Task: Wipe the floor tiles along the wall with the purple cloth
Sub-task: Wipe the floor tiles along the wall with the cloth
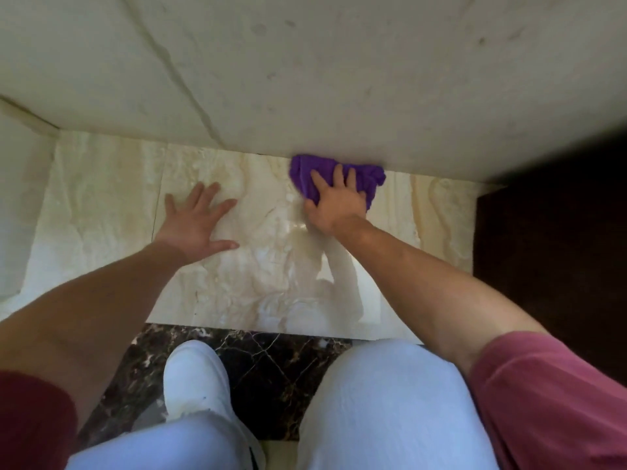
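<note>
While the right hand presses the purple cloth onto the floor tiles, the cloth lies bunched right at the foot of the wall, touching it along the joint. The fingers lie spread flat on top of the cloth and the palm rests on its near edge, so the hand holds the cloth down and does not squeeze it. The left hand lies wide open, empty, flat on the tile, well apart from the cloth, and it seems to carry some weight of the person, who crouches with a white shoe on the dark marble strip.

To do this step well, I think the cloth should stay pushed into the joint, because dirt gathers there. The pressure should be even, with long strokes parallel to the wall, each one overlapping the last. The cloth is crumpled, so spreading it flatter would cover more tile. The tile looks glossy and perhaps damp near the right wrist, so the supporting hand could slip
</note>
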{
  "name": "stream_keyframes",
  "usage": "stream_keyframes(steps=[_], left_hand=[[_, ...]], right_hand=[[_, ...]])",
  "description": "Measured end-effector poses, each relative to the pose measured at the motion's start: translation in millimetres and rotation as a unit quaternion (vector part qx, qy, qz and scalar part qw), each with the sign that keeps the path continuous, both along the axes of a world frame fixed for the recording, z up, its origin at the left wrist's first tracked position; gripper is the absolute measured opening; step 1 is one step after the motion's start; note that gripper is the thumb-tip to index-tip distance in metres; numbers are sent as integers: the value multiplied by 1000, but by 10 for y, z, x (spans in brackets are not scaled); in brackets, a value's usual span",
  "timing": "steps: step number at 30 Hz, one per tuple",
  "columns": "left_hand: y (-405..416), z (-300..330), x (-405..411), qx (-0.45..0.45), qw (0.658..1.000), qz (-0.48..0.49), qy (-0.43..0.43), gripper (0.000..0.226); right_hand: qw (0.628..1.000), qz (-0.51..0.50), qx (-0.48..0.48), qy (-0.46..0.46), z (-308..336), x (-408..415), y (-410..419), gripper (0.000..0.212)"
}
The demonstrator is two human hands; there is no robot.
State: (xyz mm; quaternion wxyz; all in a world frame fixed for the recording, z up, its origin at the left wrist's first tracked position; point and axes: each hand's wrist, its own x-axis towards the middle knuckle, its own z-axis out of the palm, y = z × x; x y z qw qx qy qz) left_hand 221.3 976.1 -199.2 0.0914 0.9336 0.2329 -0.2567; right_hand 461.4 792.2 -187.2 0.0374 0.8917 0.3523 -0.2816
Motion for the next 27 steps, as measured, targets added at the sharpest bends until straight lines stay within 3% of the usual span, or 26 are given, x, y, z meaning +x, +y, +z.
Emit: stream_keyframes(steps=[5,12,17,27], left_hand=[[-41,116,-597,10,998,26,64,102],[-161,267,-748,-31,983,145,106,97],[-215,183,-738,3,987,133,86,103],[-102,121,-826,71,992,105,23,119]], right_hand=[[997,73,-5,13,93,205,-230,68],[995,-75,-39,-51,64,546,-907,61],[988,-116,-45,-91,-41,181,-343,63],[993,91,-66,-45,-23,-903,1357,60]])
